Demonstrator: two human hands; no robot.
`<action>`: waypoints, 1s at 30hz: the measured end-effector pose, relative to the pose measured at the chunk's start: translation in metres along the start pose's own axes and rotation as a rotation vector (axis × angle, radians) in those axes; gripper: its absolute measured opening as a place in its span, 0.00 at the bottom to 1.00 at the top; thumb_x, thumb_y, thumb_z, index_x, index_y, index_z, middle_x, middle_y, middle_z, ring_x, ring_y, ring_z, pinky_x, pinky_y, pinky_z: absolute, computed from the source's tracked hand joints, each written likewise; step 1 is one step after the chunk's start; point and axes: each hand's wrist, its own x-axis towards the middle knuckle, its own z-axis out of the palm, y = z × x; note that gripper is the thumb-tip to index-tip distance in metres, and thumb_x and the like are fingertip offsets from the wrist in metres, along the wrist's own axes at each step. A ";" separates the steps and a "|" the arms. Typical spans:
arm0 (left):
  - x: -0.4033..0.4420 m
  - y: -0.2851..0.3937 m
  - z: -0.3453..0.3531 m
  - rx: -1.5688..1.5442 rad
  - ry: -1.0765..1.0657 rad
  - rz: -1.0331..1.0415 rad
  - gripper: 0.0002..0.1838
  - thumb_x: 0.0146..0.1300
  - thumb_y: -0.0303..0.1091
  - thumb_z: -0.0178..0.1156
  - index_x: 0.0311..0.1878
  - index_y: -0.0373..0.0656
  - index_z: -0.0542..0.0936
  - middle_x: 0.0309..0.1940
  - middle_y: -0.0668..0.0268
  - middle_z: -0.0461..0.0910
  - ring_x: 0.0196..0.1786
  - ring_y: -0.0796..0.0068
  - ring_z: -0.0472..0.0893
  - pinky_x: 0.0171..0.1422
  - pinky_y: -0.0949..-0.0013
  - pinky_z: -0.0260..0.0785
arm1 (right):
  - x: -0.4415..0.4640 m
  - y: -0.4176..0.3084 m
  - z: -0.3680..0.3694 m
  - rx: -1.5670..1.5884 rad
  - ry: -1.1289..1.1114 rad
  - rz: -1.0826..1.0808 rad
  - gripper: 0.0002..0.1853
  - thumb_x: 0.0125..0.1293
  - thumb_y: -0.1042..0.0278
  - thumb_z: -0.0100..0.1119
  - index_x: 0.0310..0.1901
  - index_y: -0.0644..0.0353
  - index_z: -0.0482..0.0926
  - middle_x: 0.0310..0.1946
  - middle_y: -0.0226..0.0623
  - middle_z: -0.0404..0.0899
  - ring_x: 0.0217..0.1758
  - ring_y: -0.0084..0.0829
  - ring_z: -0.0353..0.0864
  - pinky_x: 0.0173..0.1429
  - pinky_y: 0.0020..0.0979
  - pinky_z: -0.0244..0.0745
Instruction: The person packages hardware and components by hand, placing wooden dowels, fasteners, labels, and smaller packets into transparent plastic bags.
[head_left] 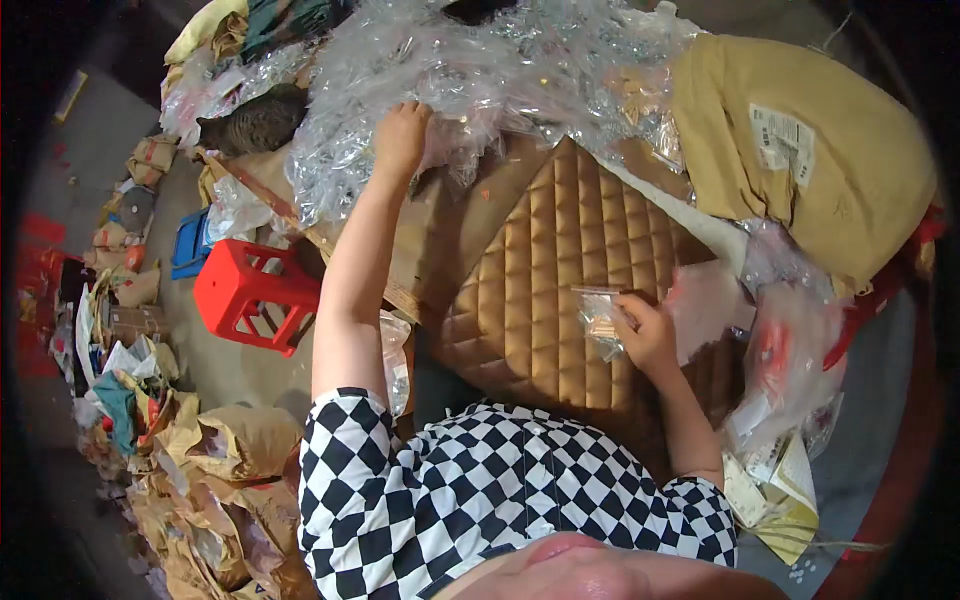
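Note:
My right hand [648,335] pinches a small clear plastic packet [600,320] by its right edge. Light tan pieces, too small to name, show inside the packet. Beneath it lies a brown quilted pad [545,255]. Stretched out farther away, my left hand [403,140] is at the near edge of a big heap of clear plastic packets [480,75]. Its fingers are curled together against the heap, and what they grip, if anything, cannot be made out.
A large tan sack [800,140] with a white label sits at the right of the heap. On the left are a red plastic stool [260,295], a blue stool [190,245] and a cat [262,122]. Several brown paper bags [245,440] stand at lower left.

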 end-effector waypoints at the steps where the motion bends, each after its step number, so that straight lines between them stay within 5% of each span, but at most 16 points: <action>1: 0.007 0.002 -0.010 0.006 0.004 0.002 0.06 0.60 0.27 0.55 0.40 0.44 0.78 0.39 0.58 0.79 0.45 0.53 0.79 0.48 0.55 0.72 | 0.001 0.004 -0.001 0.004 0.003 -0.005 0.11 0.64 0.72 0.62 0.46 0.65 0.81 0.29 0.34 0.84 0.33 0.18 0.80 0.38 0.26 0.75; 6: 0.039 0.058 -0.101 -0.196 0.361 0.195 0.03 0.62 0.31 0.58 0.38 0.45 0.77 0.36 0.60 0.78 0.42 0.54 0.78 0.44 0.56 0.71 | 0.008 0.019 -0.016 0.226 0.079 0.066 0.10 0.65 0.73 0.60 0.46 0.66 0.79 0.34 0.33 0.83 0.37 0.18 0.79 0.42 0.25 0.75; 17: -0.114 0.135 -0.073 -0.183 0.033 0.622 0.09 0.59 0.33 0.60 0.43 0.46 0.79 0.38 0.63 0.76 0.41 0.60 0.77 0.41 0.60 0.71 | 0.003 0.019 -0.024 0.391 0.073 0.179 0.12 0.67 0.69 0.60 0.49 0.65 0.79 0.41 0.32 0.82 0.43 0.21 0.80 0.49 0.26 0.75; 20: -0.130 0.139 -0.075 -0.168 -0.120 0.328 0.11 0.59 0.35 0.62 0.45 0.47 0.81 0.37 0.60 0.79 0.40 0.61 0.80 0.40 0.60 0.73 | 0.009 0.025 -0.025 0.423 0.171 0.212 0.17 0.66 0.69 0.61 0.55 0.63 0.76 0.42 0.32 0.81 0.41 0.18 0.79 0.41 0.23 0.75; 22: -0.136 0.141 -0.080 -0.272 -0.329 -0.142 0.13 0.62 0.33 0.63 0.50 0.48 0.81 0.33 0.60 0.82 0.36 0.61 0.83 0.35 0.60 0.72 | 0.016 0.019 -0.031 0.591 0.288 0.368 0.23 0.66 0.69 0.63 0.60 0.62 0.70 0.43 0.33 0.81 0.35 0.16 0.78 0.31 0.20 0.72; 23: -0.141 0.141 -0.079 -0.269 -0.327 -0.149 0.13 0.62 0.33 0.63 0.50 0.48 0.81 0.33 0.60 0.82 0.36 0.61 0.83 0.35 0.60 0.72 | 0.021 0.019 -0.030 0.591 0.280 0.364 0.23 0.66 0.69 0.63 0.60 0.62 0.70 0.43 0.33 0.81 0.35 0.16 0.78 0.31 0.20 0.72; 25: -0.152 0.143 -0.074 -0.672 -0.264 -0.365 0.11 0.62 0.31 0.64 0.48 0.44 0.82 0.30 0.56 0.82 0.32 0.59 0.83 0.36 0.61 0.73 | 0.033 0.017 -0.024 0.741 0.398 0.278 0.26 0.66 0.68 0.63 0.63 0.60 0.66 0.43 0.33 0.80 0.28 0.15 0.76 0.23 0.20 0.67; 30: -0.149 0.163 -0.101 -0.842 -0.302 -0.213 0.07 0.61 0.26 0.64 0.43 0.40 0.83 0.35 0.55 0.81 0.42 0.58 0.82 0.46 0.65 0.73 | 0.067 -0.071 -0.014 0.649 0.358 0.118 0.26 0.68 0.62 0.61 0.64 0.61 0.68 0.40 0.32 0.79 0.31 0.21 0.80 0.30 0.22 0.73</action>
